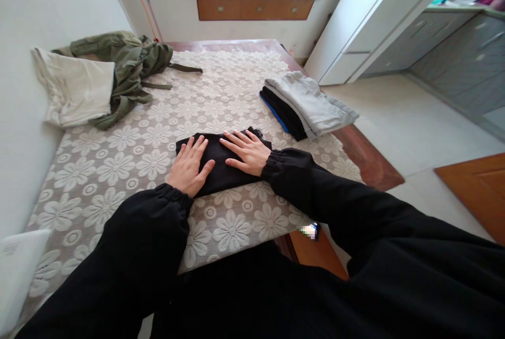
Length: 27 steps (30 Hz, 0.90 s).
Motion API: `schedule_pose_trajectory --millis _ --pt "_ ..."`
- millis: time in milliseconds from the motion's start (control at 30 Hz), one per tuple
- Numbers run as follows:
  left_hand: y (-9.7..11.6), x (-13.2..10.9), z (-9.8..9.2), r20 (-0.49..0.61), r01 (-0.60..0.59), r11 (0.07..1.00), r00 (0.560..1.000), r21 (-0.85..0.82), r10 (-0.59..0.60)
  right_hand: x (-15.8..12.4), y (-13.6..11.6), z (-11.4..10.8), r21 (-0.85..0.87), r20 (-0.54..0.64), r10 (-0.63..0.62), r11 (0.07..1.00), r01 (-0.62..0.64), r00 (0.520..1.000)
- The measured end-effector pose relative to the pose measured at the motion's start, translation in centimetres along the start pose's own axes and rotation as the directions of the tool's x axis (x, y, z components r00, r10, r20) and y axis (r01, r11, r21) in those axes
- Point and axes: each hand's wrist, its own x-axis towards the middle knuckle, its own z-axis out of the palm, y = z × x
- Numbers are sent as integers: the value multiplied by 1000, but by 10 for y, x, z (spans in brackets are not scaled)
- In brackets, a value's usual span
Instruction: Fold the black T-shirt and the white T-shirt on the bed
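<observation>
- My left hand: palm down, flat, thumb out, gripping nothing.
- My right hand: same, fingers spread wide, pressed flat.
- Both arms reach in from the frame's bottom corners.
- Black garment: folded, frame centre, under both hands, which hide part of it.
- Pile, right of centre: gray over black and blue; exact count unclear.
- Upper left: 2 garments, green and cream, touching.
- 1 lace tablecloth beneath all.

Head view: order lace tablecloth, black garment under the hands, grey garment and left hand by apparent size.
1. Lace tablecloth
2. Black garment and grey garment: too alike to rank, the first partly covered
3. Left hand
</observation>
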Motion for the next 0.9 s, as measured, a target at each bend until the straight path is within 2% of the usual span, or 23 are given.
schedule_pose_trajectory --millis 100,200,300,400,467,533,633,700,767,833,900 --pt "-16 0 0 -71 102 993 992 -51 -105 0 0 0 -1 8 1 1000 -1 1000" --pt "-38 -1 2 -185 263 963 945 -53 -268 1 2 -2 21 35 -12 1000 12 999" --pt "-55 -2 1 -202 350 936 915 -33 -349 1 2 -5 32 42 -7 999 5 999" --pt "-60 -1 -3 -173 354 934 919 -37 -355 1 0 -5 43 33 -1 999 -1 999" --pt "-58 0 -6 -198 324 943 922 -78 -333 1 -1 -4 50 11 7 999 -7 1000" --pt "-57 1 -8 -225 303 940 916 -155 -332 0 -2 -2 55 -19 19 998 -18 1000" --pt "-53 2 -11 -202 318 888 895 -333 -397 -1 -2 1 70 -55 29 997 -25 998" --pt "-49 2 -12 -169 318 817 881 -481 -442 -1 -2 1 82 -69 28 996 -22 997" --pt "-42 4 -12 -129 281 701 873 -656 -471 -2 -1 1 91 -78 27 996 -19 997" --pt "-34 7 -12 -94 223 524 855 -822 -510 -2 -1 1 97 -82 27 995 -19 996" --pt "-28 10 -14 -47 178 328 816 -928 -576 -2 -1 1 106 -89 27 994 -18 996"
